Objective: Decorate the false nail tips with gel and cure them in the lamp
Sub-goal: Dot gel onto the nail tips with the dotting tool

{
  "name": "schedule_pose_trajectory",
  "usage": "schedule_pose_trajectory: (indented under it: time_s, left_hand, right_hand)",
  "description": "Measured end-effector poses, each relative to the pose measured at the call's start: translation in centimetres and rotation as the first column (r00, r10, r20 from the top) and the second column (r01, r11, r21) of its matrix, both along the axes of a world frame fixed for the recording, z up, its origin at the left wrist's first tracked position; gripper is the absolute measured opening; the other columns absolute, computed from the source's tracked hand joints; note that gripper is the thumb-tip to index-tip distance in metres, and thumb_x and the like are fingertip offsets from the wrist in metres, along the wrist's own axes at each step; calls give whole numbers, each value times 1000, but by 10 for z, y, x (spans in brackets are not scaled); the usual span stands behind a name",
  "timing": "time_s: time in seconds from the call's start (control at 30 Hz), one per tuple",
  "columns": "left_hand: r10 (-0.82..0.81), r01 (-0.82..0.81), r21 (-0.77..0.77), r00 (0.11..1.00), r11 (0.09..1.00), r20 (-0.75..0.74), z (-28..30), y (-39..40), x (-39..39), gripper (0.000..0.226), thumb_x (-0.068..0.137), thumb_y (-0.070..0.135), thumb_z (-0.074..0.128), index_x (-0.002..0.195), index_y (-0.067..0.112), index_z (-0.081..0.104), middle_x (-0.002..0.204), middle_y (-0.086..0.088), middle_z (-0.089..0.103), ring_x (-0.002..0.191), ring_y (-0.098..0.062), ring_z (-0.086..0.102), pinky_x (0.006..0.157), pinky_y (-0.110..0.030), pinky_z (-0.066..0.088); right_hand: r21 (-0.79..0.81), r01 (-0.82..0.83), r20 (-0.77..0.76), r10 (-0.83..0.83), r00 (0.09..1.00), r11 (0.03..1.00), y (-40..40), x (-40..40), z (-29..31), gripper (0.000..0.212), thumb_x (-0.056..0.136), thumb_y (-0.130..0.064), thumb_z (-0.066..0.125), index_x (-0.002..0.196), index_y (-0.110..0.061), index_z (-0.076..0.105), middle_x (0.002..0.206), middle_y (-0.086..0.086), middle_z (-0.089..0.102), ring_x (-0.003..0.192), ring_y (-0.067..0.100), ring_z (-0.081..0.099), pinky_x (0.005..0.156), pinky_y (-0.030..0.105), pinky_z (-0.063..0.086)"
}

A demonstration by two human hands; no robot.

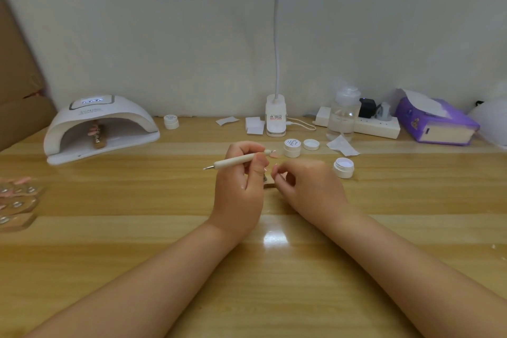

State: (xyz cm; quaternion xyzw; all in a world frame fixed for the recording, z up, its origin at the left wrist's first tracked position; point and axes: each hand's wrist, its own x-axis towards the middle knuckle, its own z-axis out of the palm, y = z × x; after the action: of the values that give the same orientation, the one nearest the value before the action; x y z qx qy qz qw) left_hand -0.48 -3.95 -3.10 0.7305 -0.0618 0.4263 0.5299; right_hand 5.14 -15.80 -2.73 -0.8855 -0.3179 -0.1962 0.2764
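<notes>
our hands meet over a small nail stand (270,185) at the middle of the wooden table (137,241).

our left hand (241,186) grips a dotting pen (238,160); our right hand (307,186) curls its fingers by the stand, grip hidden. an open gel jar (343,168) sits just right; the curing lamp (100,127) holds pink tips far left.

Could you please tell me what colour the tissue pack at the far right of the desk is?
The tissue pack is purple with white tissue poking out of its top, seen in the head view.
</notes>
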Motion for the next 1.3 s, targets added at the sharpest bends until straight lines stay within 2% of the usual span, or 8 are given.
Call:
schedule_pose_trajectory:
  time_s: [0.1,0.2,0.33,0.47,0.63,0.73,1.1,1.3]
  left_hand:
    - [-10,10,-11,1000,1000,-12,1,0,-1,10,91,20,47,92,30,51,76,18,64,67,-10,59,59,-12,45]
    - [-3,3,-7,1000,1000,-21,0,-1,-1,10,90,20,47,90,30,51,73,10,63,67,-17,59,58,-21,46]
    - [11,-10,25,999,1000,-37,0,-1,0,12,90,20,47,88,31,51,74,5,62,69,-9,60,60,-15,45]
    - [9,-6,43,998,999,-57,-1,-1,-1,13,89,22,48,87,33,51,73,6,62,69,-9,59,58,-15,44]
    - [18,-13,57,996,998,-83,-1,-1,-1,15,88,22,49,81,35,52,72,1,63,66,-12,59,59,-23,46]
    - [1,7,66,993,998,-119,-1,-3,-2,13,87,22,50,81,33,53,71,0,63,66,-16,60,61,-32,49]
    - [-16,35,107,984,994,-176,0,-4,-4,8,87,22,50,85,23,57,72,1,63,69,-14,60,65,-39,49]
    - [-18,43,138,983,989,-180,-1,-3,-4,7,88,24,50,86,24,57,72,-1,64,68,-13,59,63,-35,48]
  right_hand:
    - [68,-83,-121,90,988,994,-7,7,11,11,87,-22,60,85,-15,68,73,-4,64,68,12,57,64,31,48]
    - [73,-123,-144,132,981,990,-16,11,12,6,86,-19,62,81,-17,65,70,-12,60,65,2,55,61,13,43]
    - [141,-145,-100,160,982,979,-25,6,0,8,82,-13,66,74,-16,66,64,-12,61,61,6,56,59,16,44]
    - [186,-139,-96,158,983,973,-26,6,-7,6,79,-10,68,76,-14,68,64,-13,61,63,7,56,60,15,44]
    - [256,-116,-138,155,978,960,-27,7,-8,10,78,-7,67,80,-16,72,67,-13,63,65,6,57,61,10,43]
    - [292,-120,-146,168,975,949,-27,7,-8,9,80,-8,68,81,-16,73,69,-9,67,65,7,59,63,15,46]
    - [281,-145,-74,172,982,949,-27,4,-6,7,82,-10,68,83,-14,74,63,-18,59,63,2,56,61,7,39]
    - [259,-162,-68,185,980,952,-27,4,-6,10,80,-8,68,85,-14,74,63,-23,56,63,-3,56,64,4,38]
